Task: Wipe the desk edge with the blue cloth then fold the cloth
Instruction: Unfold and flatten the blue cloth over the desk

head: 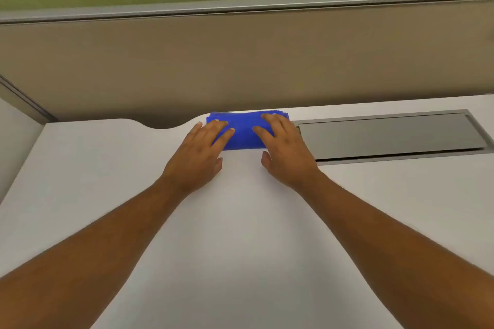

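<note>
A blue cloth [244,131] lies folded into a compact rectangle at the far edge of the white desk [235,222]. My left hand [199,152] rests flat on the cloth's left end, fingers spread over it. My right hand [284,147] lies flat on its right end, thumb on the desk just in front. Both palms press down; neither hand grips the cloth. The cloth's ends are hidden under my fingers.
A grey metal cable-tray lid [390,136] is set into the desk right of the cloth. A curved cut-out [163,124] notches the desk's far edge on the left. A beige partition panel [240,61] rises behind the desk.
</note>
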`<state>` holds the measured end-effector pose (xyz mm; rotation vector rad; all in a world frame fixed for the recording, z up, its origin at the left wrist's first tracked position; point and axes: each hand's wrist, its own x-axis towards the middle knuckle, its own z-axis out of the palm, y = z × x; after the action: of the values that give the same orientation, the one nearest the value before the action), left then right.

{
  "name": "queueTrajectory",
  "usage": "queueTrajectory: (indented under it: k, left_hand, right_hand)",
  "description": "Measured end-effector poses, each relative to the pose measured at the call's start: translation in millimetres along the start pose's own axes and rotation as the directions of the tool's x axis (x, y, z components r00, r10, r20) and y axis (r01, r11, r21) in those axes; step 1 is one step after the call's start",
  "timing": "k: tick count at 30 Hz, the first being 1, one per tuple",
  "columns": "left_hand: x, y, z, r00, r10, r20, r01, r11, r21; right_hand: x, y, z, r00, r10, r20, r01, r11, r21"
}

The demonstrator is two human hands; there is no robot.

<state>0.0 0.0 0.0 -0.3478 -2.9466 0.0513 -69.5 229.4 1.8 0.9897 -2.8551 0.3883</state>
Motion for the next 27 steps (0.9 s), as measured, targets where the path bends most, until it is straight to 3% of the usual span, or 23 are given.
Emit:
queueTrajectory:
  k: [6, 11, 14, 18, 21, 25, 27]
  left_hand:
    - [24, -13, 22, 0.999, 0.032, 0.028, -0.030, 0.996, -0.087]
    - [35, -15, 27, 0.999, 0.040, -0.035, -0.042, 0.997, -0.068]
    - [37, -5, 15, 0.988, -0.110, -0.112, 0.081, 0.968, -0.236]
    - [23, 18, -19, 0.953, -0.241, -0.183, 0.125, 0.864, -0.487]
    - [1, 39, -52, 0.927, -0.324, -0.190, 0.129, 0.751, -0.648]
    - [-35, 65, -101, 0.879, -0.473, -0.056, 0.202, 0.476, -0.856]
    - [-53, 75, -122, 0.866, -0.500, -0.013, 0.216, 0.398, -0.892]
  right_hand:
    - [30, 9, 18, 0.984, 0.009, 0.181, -0.017, 0.999, 0.042]
    - [36, 12, 23, 0.992, 0.015, 0.125, -0.021, 0.999, 0.047]
    - [32, 8, 17, 0.994, 0.093, 0.058, -0.100, 0.986, 0.135]
    - [7, -5, -1, 0.963, 0.261, -0.073, -0.217, 0.905, 0.366]
    - [-22, -21, -19, 0.948, 0.315, -0.046, -0.260, 0.849, 0.461]
    - [-65, -48, -48, 0.933, 0.359, -0.008, -0.293, 0.776, 0.558]
    - [-86, -66, -64, 0.926, 0.379, -0.003, -0.302, 0.744, 0.596]
